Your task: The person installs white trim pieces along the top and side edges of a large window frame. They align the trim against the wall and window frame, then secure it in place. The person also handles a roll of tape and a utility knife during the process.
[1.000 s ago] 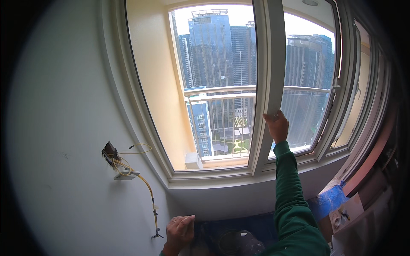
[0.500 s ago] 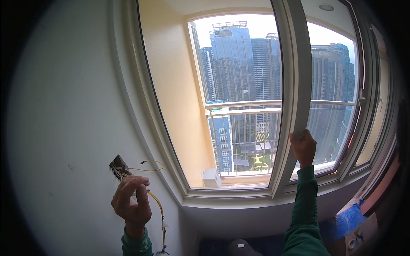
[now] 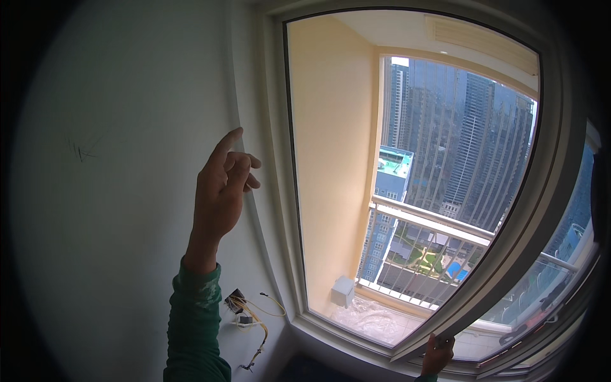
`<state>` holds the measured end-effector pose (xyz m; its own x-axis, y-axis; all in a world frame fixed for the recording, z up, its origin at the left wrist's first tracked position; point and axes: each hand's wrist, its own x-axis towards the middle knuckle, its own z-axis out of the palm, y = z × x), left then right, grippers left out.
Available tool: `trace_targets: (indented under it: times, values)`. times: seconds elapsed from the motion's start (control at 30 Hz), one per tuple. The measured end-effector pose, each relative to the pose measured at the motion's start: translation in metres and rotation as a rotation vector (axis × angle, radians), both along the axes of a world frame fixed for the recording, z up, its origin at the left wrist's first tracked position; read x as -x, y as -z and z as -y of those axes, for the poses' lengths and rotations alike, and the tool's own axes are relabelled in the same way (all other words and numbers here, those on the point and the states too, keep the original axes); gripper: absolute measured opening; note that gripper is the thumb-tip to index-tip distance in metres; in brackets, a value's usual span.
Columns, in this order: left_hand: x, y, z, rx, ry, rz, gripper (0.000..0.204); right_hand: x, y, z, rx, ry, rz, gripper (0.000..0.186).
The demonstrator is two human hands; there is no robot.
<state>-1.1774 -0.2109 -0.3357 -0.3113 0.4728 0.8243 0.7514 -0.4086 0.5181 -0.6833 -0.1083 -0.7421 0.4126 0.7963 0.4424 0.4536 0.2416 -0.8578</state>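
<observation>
My left hand is raised in front of the pale wall, beside the window frame. Its index finger points up toward the frame's edge, while the other fingers bend loosely with nothing seen in them. Low on the right, my right hand is closed against the upright bar between two window panes. Whatever its fingers may hold is too small to make out. Below my left hand, yellow wires hang from a dark square wall box.
Pencil-like scribbles mark the wall at left. Through the large glass pane are a balcony railing, a white box, crumpled clear plastic sheeting and tall buildings. Another pane stands at the far right.
My left hand has risen from beside the wall box to the window frame's side, its index finger now extended. The view has swung left; my right hand stays at the upright bar.
</observation>
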Motion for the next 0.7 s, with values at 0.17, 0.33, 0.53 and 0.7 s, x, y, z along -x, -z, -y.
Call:
trace_targets:
  times: [0.17,0.33,0.53,0.7]
  values:
    - [0.02,-0.156,-0.061,0.116,-0.236,-0.042,0.063,-0.049,-0.052,0.0,0.457,-0.125,0.686,0.051]
    - [0.061,-0.217,-0.117,0.069,-0.417,-0.303,0.089,-0.071,-0.139,0.009,0.758,-0.56,0.685,0.046]
    - [0.052,-0.229,-0.118,0.105,-0.434,-0.303,0.095,0.009,-0.26,0.01,0.745,-0.841,0.48,0.063]
    - [0.059,-0.236,-0.115,0.162,-0.348,-0.291,0.096,0.075,-0.305,-0.033,0.816,-1.053,0.49,0.057]
